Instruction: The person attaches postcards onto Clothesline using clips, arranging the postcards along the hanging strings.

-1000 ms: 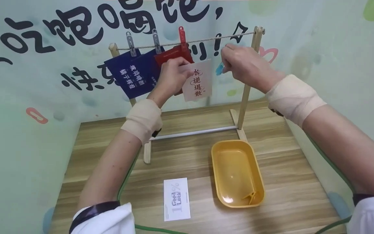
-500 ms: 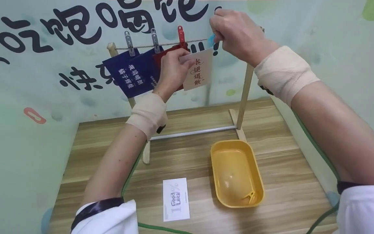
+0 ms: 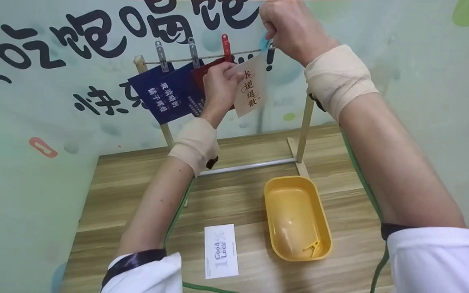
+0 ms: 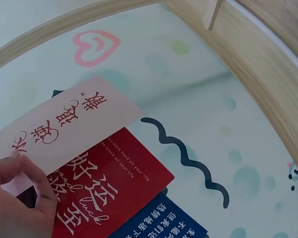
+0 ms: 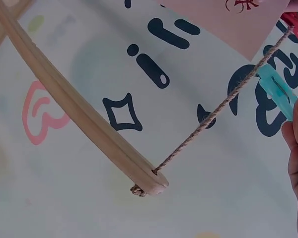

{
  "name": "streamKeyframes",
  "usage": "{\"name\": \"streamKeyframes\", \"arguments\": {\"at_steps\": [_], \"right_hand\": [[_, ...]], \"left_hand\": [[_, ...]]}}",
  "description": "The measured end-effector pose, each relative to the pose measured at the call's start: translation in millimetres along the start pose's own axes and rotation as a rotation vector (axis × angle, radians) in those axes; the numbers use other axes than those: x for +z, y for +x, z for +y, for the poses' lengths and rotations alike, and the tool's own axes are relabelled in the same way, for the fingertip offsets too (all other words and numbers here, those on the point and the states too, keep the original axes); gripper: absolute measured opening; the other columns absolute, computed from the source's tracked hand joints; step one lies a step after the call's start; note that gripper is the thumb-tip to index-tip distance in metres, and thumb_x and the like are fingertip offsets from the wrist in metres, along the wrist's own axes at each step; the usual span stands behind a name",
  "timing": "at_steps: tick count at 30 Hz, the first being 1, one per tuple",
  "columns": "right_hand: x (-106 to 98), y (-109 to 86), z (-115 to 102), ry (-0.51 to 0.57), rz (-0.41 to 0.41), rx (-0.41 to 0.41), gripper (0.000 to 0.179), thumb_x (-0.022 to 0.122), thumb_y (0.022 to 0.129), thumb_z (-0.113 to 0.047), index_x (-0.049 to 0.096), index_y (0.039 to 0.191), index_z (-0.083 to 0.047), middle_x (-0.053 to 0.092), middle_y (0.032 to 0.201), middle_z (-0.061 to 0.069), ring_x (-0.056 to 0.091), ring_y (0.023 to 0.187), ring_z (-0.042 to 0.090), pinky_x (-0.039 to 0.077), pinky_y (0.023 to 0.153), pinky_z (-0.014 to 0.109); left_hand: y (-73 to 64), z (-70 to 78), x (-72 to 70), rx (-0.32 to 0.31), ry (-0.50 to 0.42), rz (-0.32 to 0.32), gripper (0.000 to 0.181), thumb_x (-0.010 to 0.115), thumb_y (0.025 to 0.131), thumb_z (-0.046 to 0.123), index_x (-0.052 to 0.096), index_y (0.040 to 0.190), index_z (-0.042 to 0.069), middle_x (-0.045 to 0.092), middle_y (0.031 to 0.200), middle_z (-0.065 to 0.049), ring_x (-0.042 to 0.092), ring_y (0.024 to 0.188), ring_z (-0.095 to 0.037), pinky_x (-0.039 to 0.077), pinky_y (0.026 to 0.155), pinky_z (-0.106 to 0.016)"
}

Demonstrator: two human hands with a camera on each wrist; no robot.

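My left hand (image 3: pixel 220 87) pinches a pale pink card (image 3: pixel 252 87) with red characters by its left edge, the card's top corner close under the rope. Above it, my right hand (image 3: pixel 289 28) pinches a light blue clothespin (image 5: pixel 278 89), whose tip is at the rope (image 5: pixel 218 110) near that corner. Whether the pin grips the card cannot be told. Left of the pink card hang a red card (image 4: pixel 107 186) under a red clothespin (image 3: pixel 226 47) and two dark blue cards (image 3: pixel 153 91) under grey clothespins (image 3: pixel 161 57). The left hand partly hides the red card in the head view.
The rope runs between wooden posts (image 3: pixel 305 126) joined low down by a metal rod (image 3: pixel 246 167). On the wooden table sit a yellow tray (image 3: pixel 271 228) holding a yellow clothespin (image 3: pixel 312 247), and a white "Good Luck" card (image 3: pixel 221 260). A patterned wall stands close behind.
The right hand has risen and moved left, bringing the blue clothespin up to the rope. The left hand has raised the pink card slightly, its top corner now near the rope and pin.
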State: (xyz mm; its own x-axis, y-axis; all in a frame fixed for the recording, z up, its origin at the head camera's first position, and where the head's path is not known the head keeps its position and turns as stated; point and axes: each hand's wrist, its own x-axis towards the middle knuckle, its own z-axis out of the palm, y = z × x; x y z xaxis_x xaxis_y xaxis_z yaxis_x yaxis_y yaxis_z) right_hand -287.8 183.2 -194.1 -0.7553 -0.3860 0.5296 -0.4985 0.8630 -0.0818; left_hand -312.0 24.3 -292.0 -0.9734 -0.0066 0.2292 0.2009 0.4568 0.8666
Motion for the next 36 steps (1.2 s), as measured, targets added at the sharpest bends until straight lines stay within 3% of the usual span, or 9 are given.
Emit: {"name": "streamKeyframes", "arguments": {"at_steps": [7, 12, 19, 23, 31, 36], "right_hand": [[4.0, 1.6, -3.2, -0.009, -0.060, 0.048, 0.021, 0.049, 0.094, 0.015, 0.056, 0.079, 0.003, 0.056, 0.088, 0.018, 0.061, 0.093, 0.030, 0.057, 0.091, 0.039], [5.9, 4.0, -6.6, -0.004, -0.091, 0.064, 0.017, 0.050, 0.097, 0.010, 0.062, 0.087, 0.004, 0.057, 0.091, 0.018, 0.063, 0.096, 0.031, 0.057, 0.095, 0.040], [15.2, 8.2, -8.1, -0.018, -0.096, 0.017, 0.018, 0.048, 0.092, 0.017, 0.058, 0.084, 0.005, 0.061, 0.092, 0.020, 0.059, 0.088, 0.031, 0.055, 0.082, 0.039], [21.9, 6.1, -6.8, -0.037, -0.133, 0.010, 0.017, 0.050, 0.092, 0.017, 0.061, 0.087, 0.005, 0.064, 0.093, 0.022, 0.061, 0.087, 0.032, 0.056, 0.081, 0.041], [29.2, 1.2, -4.9, -0.013, -0.178, 0.039, 0.023, 0.048, 0.092, 0.018, 0.064, 0.103, 0.006, 0.068, 0.102, 0.024, 0.062, 0.090, 0.033, 0.057, 0.085, 0.044], [29.5, -0.2, -5.8, -0.017, -0.141, 0.061, 0.021, 0.050, 0.095, 0.014, 0.066, 0.105, 0.005, 0.069, 0.106, 0.023, 0.066, 0.095, 0.034, 0.058, 0.091, 0.042]], "left_hand": [[0.3, 3.0, 0.7, 0.002, 0.000, -0.028, 0.024, 0.064, 0.098, 0.018, 0.070, 0.119, 0.011, 0.072, 0.125, -0.004, 0.066, 0.116, -0.013, 0.048, 0.105, -0.028], [0.0, 1.4, 1.0, -0.008, 0.017, -0.015, 0.024, 0.063, 0.099, 0.016, 0.070, 0.120, 0.010, 0.071, 0.124, -0.005, 0.066, 0.113, -0.014, 0.048, 0.106, -0.028], [-0.3, -3.2, 1.7, -0.006, 0.053, 0.017, 0.022, 0.066, 0.097, 0.018, 0.071, 0.116, 0.010, 0.073, 0.120, -0.006, 0.068, 0.110, -0.015, 0.048, 0.104, -0.029], [-1.9, -5.3, 3.2, -0.014, 0.047, 0.003, 0.022, 0.066, 0.097, 0.018, 0.071, 0.117, 0.010, 0.073, 0.122, -0.005, 0.068, 0.112, -0.015, 0.049, 0.105, -0.030], [-3.7, -8.1, 4.5, -0.091, 0.047, 0.022, 0.024, 0.067, 0.096, 0.021, 0.068, 0.118, 0.010, 0.071, 0.124, -0.007, 0.065, 0.114, -0.016, 0.049, 0.104, -0.032], [-9.0, -12.2, 5.8, -0.136, 0.106, 0.047, 0.034, 0.068, 0.096, 0.026, 0.059, 0.123, 0.009, 0.069, 0.124, -0.007, 0.064, 0.114, -0.017, 0.050, 0.100, -0.031]]}}
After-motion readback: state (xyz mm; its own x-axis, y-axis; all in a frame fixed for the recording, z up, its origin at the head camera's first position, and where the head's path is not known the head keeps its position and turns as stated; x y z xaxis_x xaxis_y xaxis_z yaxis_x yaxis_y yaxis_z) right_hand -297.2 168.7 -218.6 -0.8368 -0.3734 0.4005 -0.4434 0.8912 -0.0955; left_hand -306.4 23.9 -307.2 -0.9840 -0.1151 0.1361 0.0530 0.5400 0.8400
